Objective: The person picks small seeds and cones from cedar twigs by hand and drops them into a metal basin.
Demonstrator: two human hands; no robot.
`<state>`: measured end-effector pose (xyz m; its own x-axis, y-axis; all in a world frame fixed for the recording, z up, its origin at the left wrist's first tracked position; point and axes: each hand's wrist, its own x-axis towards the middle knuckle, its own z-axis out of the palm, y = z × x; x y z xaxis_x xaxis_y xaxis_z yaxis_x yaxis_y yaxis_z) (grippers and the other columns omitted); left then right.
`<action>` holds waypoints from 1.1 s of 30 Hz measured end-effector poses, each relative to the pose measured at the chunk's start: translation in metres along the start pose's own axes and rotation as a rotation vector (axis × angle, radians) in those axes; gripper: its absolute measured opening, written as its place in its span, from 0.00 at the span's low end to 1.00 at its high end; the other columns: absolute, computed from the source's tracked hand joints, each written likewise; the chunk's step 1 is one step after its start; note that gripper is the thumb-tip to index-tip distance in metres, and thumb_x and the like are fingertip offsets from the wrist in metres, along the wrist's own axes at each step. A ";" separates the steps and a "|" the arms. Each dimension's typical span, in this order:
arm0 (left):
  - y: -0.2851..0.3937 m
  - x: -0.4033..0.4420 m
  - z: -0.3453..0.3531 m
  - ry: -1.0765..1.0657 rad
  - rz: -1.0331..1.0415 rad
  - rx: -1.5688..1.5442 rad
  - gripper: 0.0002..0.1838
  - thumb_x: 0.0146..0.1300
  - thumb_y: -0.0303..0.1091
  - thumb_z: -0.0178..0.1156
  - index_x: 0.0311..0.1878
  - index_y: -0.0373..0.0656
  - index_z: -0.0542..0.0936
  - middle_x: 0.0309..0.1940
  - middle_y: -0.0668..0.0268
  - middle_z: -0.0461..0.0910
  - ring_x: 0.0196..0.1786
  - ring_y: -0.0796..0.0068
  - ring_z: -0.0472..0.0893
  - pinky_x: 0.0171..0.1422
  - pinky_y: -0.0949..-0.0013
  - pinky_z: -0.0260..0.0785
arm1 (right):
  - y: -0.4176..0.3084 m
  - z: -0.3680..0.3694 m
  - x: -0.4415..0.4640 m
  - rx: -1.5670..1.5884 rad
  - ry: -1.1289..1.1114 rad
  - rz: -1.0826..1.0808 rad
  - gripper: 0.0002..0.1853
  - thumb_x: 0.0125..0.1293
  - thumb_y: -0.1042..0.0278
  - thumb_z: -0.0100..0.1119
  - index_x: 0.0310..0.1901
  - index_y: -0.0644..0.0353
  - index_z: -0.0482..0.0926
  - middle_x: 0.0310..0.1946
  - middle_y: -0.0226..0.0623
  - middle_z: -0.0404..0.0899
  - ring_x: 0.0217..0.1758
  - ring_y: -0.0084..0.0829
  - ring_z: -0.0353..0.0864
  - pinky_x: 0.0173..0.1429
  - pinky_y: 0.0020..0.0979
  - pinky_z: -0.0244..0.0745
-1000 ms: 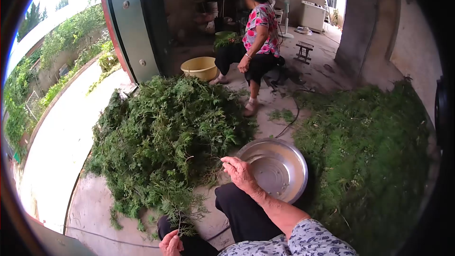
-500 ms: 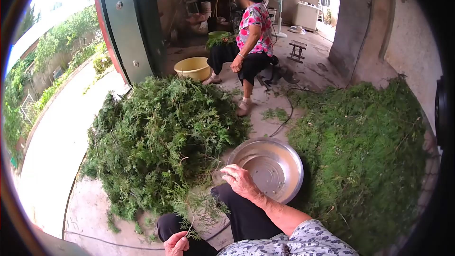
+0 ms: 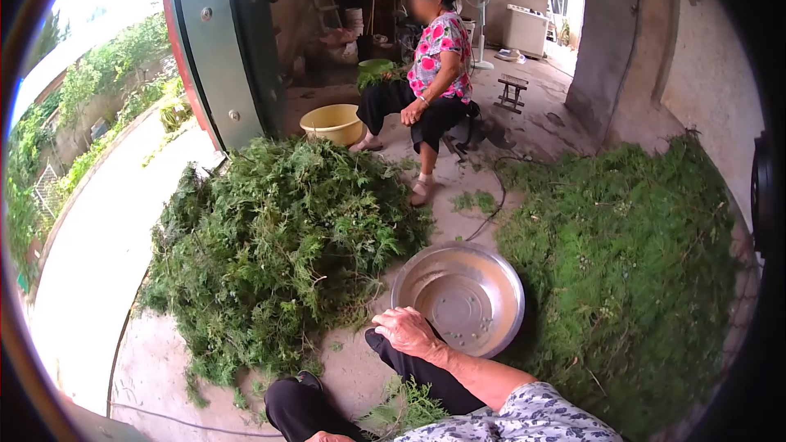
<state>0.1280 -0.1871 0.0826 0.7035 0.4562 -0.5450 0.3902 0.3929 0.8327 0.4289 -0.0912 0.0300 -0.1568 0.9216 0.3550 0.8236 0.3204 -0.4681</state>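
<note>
My right hand [image 3: 409,332] is over my right knee, by the near left rim of a metal basin [image 3: 509,286]. Its fingers are loosely bent, and I see nothing in them. Small round green bits lie on the basin's bottom. My left hand [image 3: 329,437] is mostly cut off by the bottom edge, its fingers hidden. Beside it, over my lap, is a feathery green cypress sprig [image 3: 405,409], which has moved along with that hand; the grip on its stem is out of sight.
A big heap of cypress branches [image 3: 270,254] lies ahead on the left, and another green pile [image 3: 622,278] on the right. Beyond sits a co-worker [image 3: 438,57] near a yellow basin [image 3: 332,124]. A cable [image 3: 495,196] crosses the floor. A small stool [image 3: 512,94] stands farther back.
My left hand has moved down, almost out of view, and the sprig has shifted right and closer to my body. My right hand has lowered slightly. The co-worker's head has turned.
</note>
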 end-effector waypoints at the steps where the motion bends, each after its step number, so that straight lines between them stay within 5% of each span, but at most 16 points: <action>1: 0.004 0.002 0.000 0.025 -0.014 0.022 0.12 0.55 0.37 0.59 0.35 0.37 0.82 0.19 0.71 0.75 0.22 0.83 0.69 0.25 0.77 0.60 | 0.002 -0.001 -0.001 -0.007 0.001 0.008 0.10 0.58 0.63 0.58 0.39 0.57 0.78 0.33 0.34 0.79 0.40 0.35 0.78 0.45 0.36 0.70; 5: 0.014 -0.003 -0.017 0.343 0.008 -0.197 0.10 0.60 0.36 0.58 0.32 0.40 0.82 0.17 0.72 0.73 0.16 0.87 0.62 0.20 0.79 0.50 | 0.002 -0.005 -0.003 -0.018 -0.011 0.028 0.10 0.58 0.64 0.58 0.39 0.57 0.78 0.33 0.34 0.80 0.40 0.35 0.78 0.47 0.36 0.70; 6: 0.009 -0.012 -0.042 0.482 0.028 -0.250 0.10 0.60 0.35 0.59 0.35 0.37 0.81 0.23 0.68 0.77 0.22 0.82 0.71 0.26 0.78 0.62 | 0.002 -0.006 -0.003 -0.015 -0.012 0.028 0.10 0.58 0.64 0.58 0.39 0.57 0.78 0.33 0.34 0.80 0.40 0.35 0.78 0.47 0.36 0.70; 8: -0.012 -0.041 -0.106 1.040 0.406 -0.557 0.08 0.60 0.34 0.59 0.33 0.37 0.79 0.14 0.69 0.73 0.12 0.83 0.65 0.13 0.80 0.53 | 0.003 -0.003 -0.004 -0.019 -0.006 0.021 0.10 0.58 0.64 0.58 0.39 0.57 0.78 0.33 0.34 0.80 0.40 0.35 0.78 0.47 0.36 0.70; 9: -0.010 -0.085 -0.149 1.181 0.608 -0.686 0.13 0.64 0.38 0.56 0.45 0.40 0.77 0.27 0.65 0.78 0.19 0.86 0.68 0.20 0.81 0.60 | 0.004 -0.001 -0.004 -0.019 -0.001 0.013 0.10 0.57 0.64 0.59 0.39 0.57 0.78 0.33 0.34 0.79 0.40 0.35 0.78 0.47 0.36 0.70; 10: -0.009 -0.132 -0.184 1.312 0.886 -0.590 0.22 0.67 0.43 0.52 0.60 0.43 0.68 0.51 0.57 0.74 0.41 0.79 0.76 0.42 0.76 0.70 | 0.004 -0.001 -0.005 -0.017 -0.002 0.010 0.10 0.57 0.64 0.59 0.39 0.57 0.78 0.33 0.34 0.79 0.40 0.35 0.78 0.47 0.36 0.70; 11: -0.045 -0.192 -0.242 1.400 1.152 -0.669 0.30 0.68 0.46 0.49 0.69 0.46 0.56 0.66 0.54 0.58 0.63 0.71 0.66 0.66 0.68 0.58 | 0.004 -0.001 -0.005 -0.022 0.010 -0.003 0.09 0.57 0.63 0.59 0.38 0.56 0.78 0.32 0.34 0.79 0.40 0.35 0.78 0.46 0.36 0.70; 12: -0.010 -0.235 -0.234 1.600 1.154 -0.838 0.34 0.67 0.48 0.49 0.71 0.49 0.50 0.69 0.52 0.53 0.69 0.66 0.59 0.72 0.65 0.50 | 0.004 0.000 -0.004 -0.024 0.025 -0.015 0.09 0.57 0.63 0.58 0.37 0.55 0.77 0.31 0.34 0.78 0.39 0.35 0.77 0.46 0.36 0.69; 14: 0.026 -0.278 -0.205 1.702 1.349 -1.007 0.32 0.66 0.50 0.50 0.69 0.50 0.54 0.67 0.55 0.58 0.68 0.68 0.60 0.71 0.66 0.50 | 0.004 0.000 -0.005 -0.023 0.027 0.007 0.09 0.57 0.63 0.59 0.37 0.55 0.77 0.31 0.34 0.78 0.40 0.35 0.77 0.46 0.37 0.69; 17: -0.002 -0.276 -0.197 1.796 1.238 -0.776 0.26 0.63 0.49 0.55 0.62 0.50 0.66 0.61 0.69 0.67 0.59 0.78 0.68 0.62 0.70 0.60 | 0.002 0.003 -0.002 0.003 0.025 0.014 0.09 0.57 0.62 0.58 0.38 0.55 0.78 0.32 0.35 0.78 0.40 0.37 0.77 0.46 0.37 0.69; 22: -0.033 -0.133 -0.139 1.492 0.724 -0.663 0.23 0.66 0.47 0.53 0.56 0.40 0.71 0.54 0.60 0.74 0.55 0.67 0.73 0.61 0.64 0.61 | -0.003 0.003 0.003 0.029 0.000 0.003 0.10 0.58 0.64 0.57 0.39 0.58 0.79 0.34 0.37 0.79 0.41 0.38 0.77 0.46 0.38 0.68; 24: -0.044 -0.087 -0.114 1.455 0.566 -0.527 0.19 0.64 0.44 0.57 0.50 0.39 0.76 0.43 0.61 0.81 0.45 0.71 0.79 0.53 0.66 0.67 | -0.003 0.003 0.003 0.036 -0.020 0.020 0.09 0.57 0.65 0.58 0.39 0.58 0.79 0.34 0.37 0.79 0.41 0.39 0.76 0.46 0.38 0.68; 28: -0.075 -0.034 -0.088 1.361 0.445 -0.419 0.15 0.61 0.41 0.61 0.45 0.39 0.80 0.39 0.65 0.81 0.42 0.78 0.78 0.49 0.72 0.67 | -0.002 0.002 0.003 0.060 0.011 0.019 0.09 0.57 0.66 0.59 0.39 0.58 0.78 0.33 0.36 0.79 0.40 0.38 0.77 0.46 0.37 0.68; 29: -0.079 -0.028 -0.080 1.425 0.295 -0.273 0.13 0.61 0.38 0.61 0.43 0.39 0.81 0.38 0.64 0.81 0.42 0.76 0.78 0.51 0.74 0.66 | 0.000 0.002 0.003 0.064 0.013 0.015 0.09 0.57 0.66 0.59 0.39 0.58 0.78 0.33 0.36 0.79 0.40 0.38 0.77 0.46 0.37 0.69; 30: -0.083 -0.030 -0.078 1.489 0.275 0.306 0.12 0.61 0.36 0.60 0.42 0.38 0.81 0.38 0.63 0.81 0.43 0.72 0.78 0.53 0.73 0.66 | 0.001 0.002 0.002 0.069 0.002 0.018 0.09 0.57 0.66 0.59 0.39 0.58 0.78 0.33 0.36 0.79 0.40 0.38 0.77 0.46 0.37 0.69; 33: -0.090 -0.045 -0.070 1.574 0.195 0.565 0.10 0.60 0.34 0.60 0.41 0.38 0.81 0.40 0.61 0.81 0.46 0.68 0.78 0.55 0.71 0.66 | 0.004 0.002 0.004 0.102 0.034 0.023 0.10 0.58 0.67 0.58 0.40 0.59 0.79 0.34 0.37 0.79 0.40 0.40 0.77 0.45 0.37 0.70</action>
<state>0.0194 -0.1875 0.0251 -0.3362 0.8952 0.2924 0.7697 0.0823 0.6330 0.4301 -0.0864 0.0279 -0.1184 0.9215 0.3699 0.7669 0.3215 -0.5554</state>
